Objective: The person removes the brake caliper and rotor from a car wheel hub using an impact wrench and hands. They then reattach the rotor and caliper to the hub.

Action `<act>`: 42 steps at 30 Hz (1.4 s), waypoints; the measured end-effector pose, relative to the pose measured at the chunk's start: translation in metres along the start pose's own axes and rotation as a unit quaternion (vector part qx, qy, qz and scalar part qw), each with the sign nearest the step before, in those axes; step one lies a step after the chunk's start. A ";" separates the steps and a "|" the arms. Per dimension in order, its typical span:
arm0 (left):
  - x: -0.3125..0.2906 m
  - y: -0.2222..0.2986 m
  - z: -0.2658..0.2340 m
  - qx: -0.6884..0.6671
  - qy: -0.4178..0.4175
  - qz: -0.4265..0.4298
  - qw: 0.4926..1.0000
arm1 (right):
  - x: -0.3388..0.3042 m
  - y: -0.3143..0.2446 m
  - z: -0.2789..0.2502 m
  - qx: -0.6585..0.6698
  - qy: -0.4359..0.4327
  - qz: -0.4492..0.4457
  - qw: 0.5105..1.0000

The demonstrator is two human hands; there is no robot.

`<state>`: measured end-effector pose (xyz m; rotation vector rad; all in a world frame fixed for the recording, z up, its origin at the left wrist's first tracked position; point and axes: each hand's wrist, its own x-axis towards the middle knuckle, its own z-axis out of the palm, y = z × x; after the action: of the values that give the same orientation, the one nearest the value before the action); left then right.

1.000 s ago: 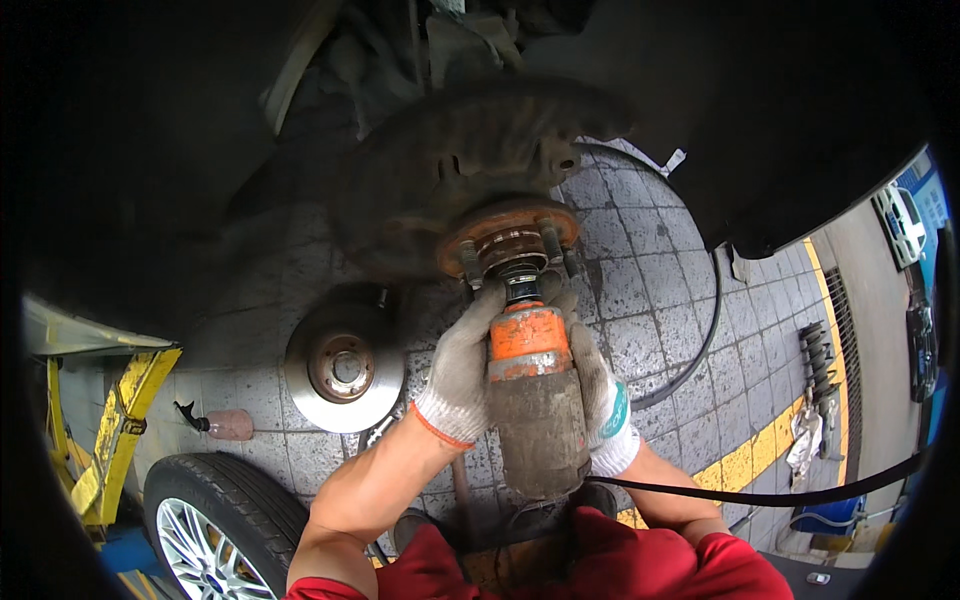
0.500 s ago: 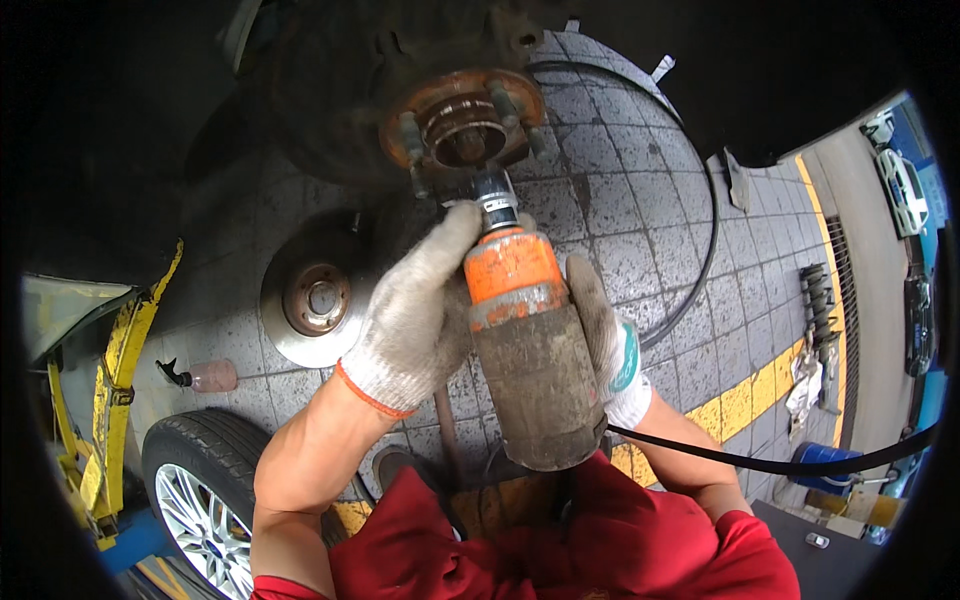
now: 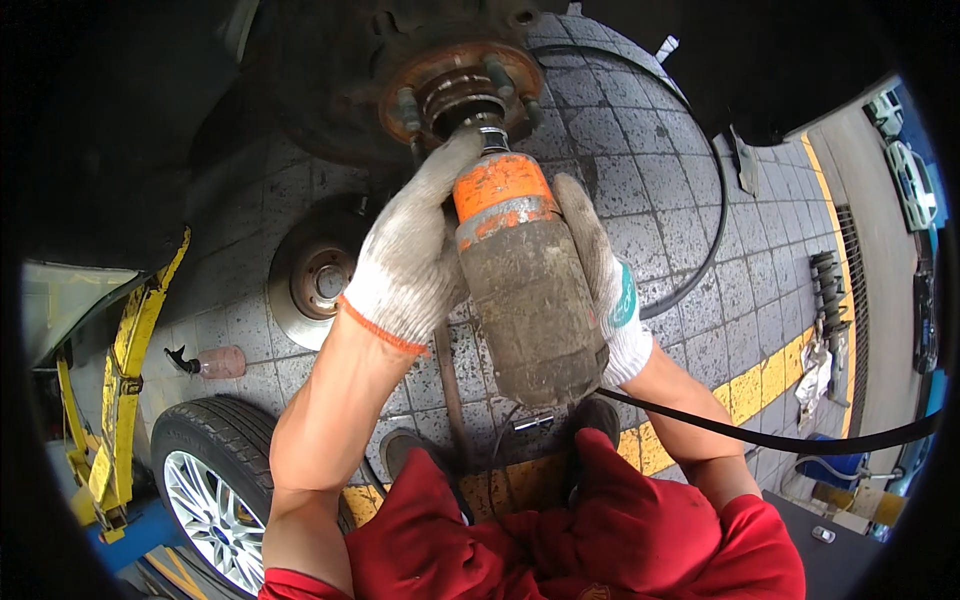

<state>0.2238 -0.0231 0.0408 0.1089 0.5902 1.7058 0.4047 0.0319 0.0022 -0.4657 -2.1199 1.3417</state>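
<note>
An air impact wrench (image 3: 530, 290), orange at the front with a worn dark body, is between my hands. Its shiny socket (image 3: 493, 138) reaches into the middle of a rusty wheel hub (image 3: 440, 62) with several studs. My left hand (image 3: 415, 235), in a white knitted glove with an orange cuff, grips the wrench's front left side, its thumb by the socket. My right hand (image 3: 600, 265), gloved with a green patch, is closed along the right side; its fingers are hidden behind the tool. A black hose (image 3: 720, 430) runs off rightward from behind the wrench.
A brake disc (image 3: 290, 320) lies on the tiled floor, left of my arm. Further left are a pink spray bottle (image 3: 222, 362), an alloy wheel (image 3: 265, 440) and a yellow lift arm (image 3: 125, 385). At right lie a coil spring (image 3: 828, 290) and a blue bucket (image 3: 838, 457).
Both hands have moved the wrench forward, toward the hub. Its socket, just short of the hub's centre before, now reaches into it.
</note>
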 end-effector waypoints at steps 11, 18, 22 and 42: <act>0.006 0.002 0.010 0.000 0.020 -0.022 1.000 | 0.008 0.010 0.005 0.290 0.018 0.066 0.955; 0.000 -0.001 0.004 -0.004 -0.023 -0.009 1.000 | 0.004 0.012 0.009 0.318 0.048 0.103 0.941; 0.002 0.001 0.007 0.007 -0.016 -0.007 1.000 | 0.007 0.012 0.005 0.233 0.032 0.084 0.968; 0.048 -0.010 -0.057 -0.141 -0.247 -0.094 0.954 | -0.002 -0.006 -0.007 0.230 -0.077 0.351 0.904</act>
<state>0.1996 0.0045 -0.0244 0.2571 -0.0176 1.4832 0.4102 0.0332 0.0089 -1.0001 -1.7027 2.2746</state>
